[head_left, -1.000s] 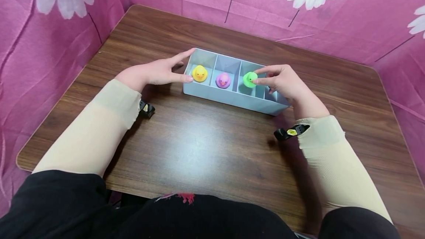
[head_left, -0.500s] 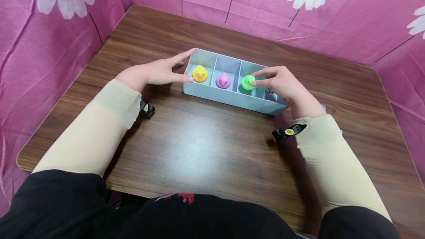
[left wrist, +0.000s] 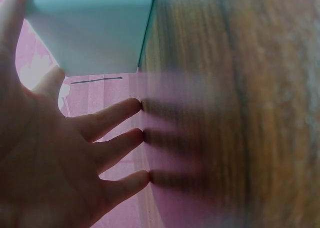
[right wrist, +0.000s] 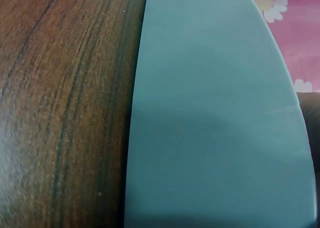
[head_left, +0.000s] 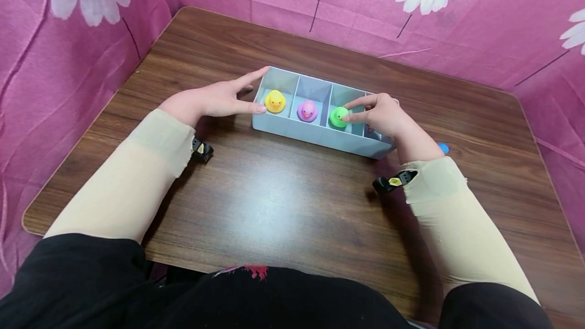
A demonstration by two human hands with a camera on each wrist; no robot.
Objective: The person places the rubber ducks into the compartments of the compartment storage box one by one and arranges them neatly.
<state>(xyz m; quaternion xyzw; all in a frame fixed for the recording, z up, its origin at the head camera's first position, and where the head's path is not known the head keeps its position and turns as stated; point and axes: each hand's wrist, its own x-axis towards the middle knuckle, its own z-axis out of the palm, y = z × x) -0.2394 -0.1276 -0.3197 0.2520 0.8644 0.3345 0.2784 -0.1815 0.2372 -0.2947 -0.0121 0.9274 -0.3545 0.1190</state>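
Note:
A pale blue box [head_left: 315, 133] with a row of compartments stands on the table. In the head view, my right hand [head_left: 381, 116] reaches into the third compartment from the left and pinches a green rubber duck [head_left: 338, 117] between thumb and forefinger. The first compartment holds a yellow rubber duck [head_left: 275, 101], the second a purple rubber duck [head_left: 307, 110]. My left hand [head_left: 219, 98] spans the box's left end, its straight thumb and forefinger touching the rim corners. Its other fingers [left wrist: 117, 153] are spread, tips on the table, in the left wrist view.
A small blue object [head_left: 443, 147] lies right of the box, partly hidden behind my right wrist. My right hand partly covers the rightmost compartment. Wooden tabletop [head_left: 269, 202] extends in front of the box. Pink flowered cloth [head_left: 356, 14] hangs behind and beside the table.
My right hand has moved slightly left and lower with the green duck, deeper into the third compartment. The blue object has come into view behind the right wrist. The left hand has stayed still.

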